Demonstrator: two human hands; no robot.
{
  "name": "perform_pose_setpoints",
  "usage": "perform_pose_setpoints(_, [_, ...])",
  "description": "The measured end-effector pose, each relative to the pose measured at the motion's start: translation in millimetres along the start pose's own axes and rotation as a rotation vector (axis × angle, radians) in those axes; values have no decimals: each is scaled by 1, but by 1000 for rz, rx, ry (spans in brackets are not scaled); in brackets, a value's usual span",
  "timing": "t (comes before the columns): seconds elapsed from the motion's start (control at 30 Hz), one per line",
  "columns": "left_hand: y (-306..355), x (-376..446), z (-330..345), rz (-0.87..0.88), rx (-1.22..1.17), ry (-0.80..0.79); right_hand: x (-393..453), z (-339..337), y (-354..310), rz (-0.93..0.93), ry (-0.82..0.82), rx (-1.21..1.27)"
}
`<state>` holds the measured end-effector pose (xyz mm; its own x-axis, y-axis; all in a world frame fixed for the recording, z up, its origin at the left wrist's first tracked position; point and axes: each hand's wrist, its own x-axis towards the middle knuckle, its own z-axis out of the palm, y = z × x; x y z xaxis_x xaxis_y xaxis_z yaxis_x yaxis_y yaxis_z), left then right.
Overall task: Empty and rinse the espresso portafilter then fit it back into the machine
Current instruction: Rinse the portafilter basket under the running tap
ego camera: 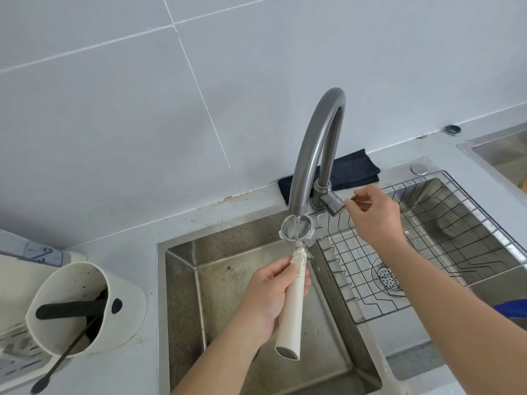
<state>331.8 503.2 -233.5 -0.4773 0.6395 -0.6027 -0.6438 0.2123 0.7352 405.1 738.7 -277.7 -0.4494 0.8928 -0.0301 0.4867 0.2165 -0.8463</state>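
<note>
The portafilter [293, 303] has a long cream handle and a round metal basket at its far end. My left hand [271, 297] grips the handle and holds the basket right under the spout of the grey tap [310, 149]. A thin stream of water falls into the basket over the steel sink [182, 280]. My right hand [373, 215] pinches the small dark tap lever [352, 198] beside the tap's base. The espresso machine is out of sight, apart from a drip tray edge at the far left.
A white knock box [85, 306] with a black bar and a brush stands left of the sink. A wire rack [427, 243] sits in the right basin over the drain. A dark folded cloth [353, 169] lies behind the tap by the tiled wall.
</note>
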Motion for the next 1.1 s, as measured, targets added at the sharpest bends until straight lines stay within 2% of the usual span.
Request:
perform_pose_setpoints(0.43, [1, -3, 0, -246, -342, -60, 1, 0, 1, -3, 1, -16])
perform_pose_setpoints(0.77, [-6, -13, -10, -299, -466, -134, 1, 0, 0, 2, -4, -17])
perform_pose_setpoints(0.93, [-10, -15, -18, -258, -361, -124, 1, 0, 1, 7, -5, -10])
perform_pose_setpoints(1.1, [-12, -14, -28, -65, -116, -47, 1, 0, 0, 16, -5, -14])
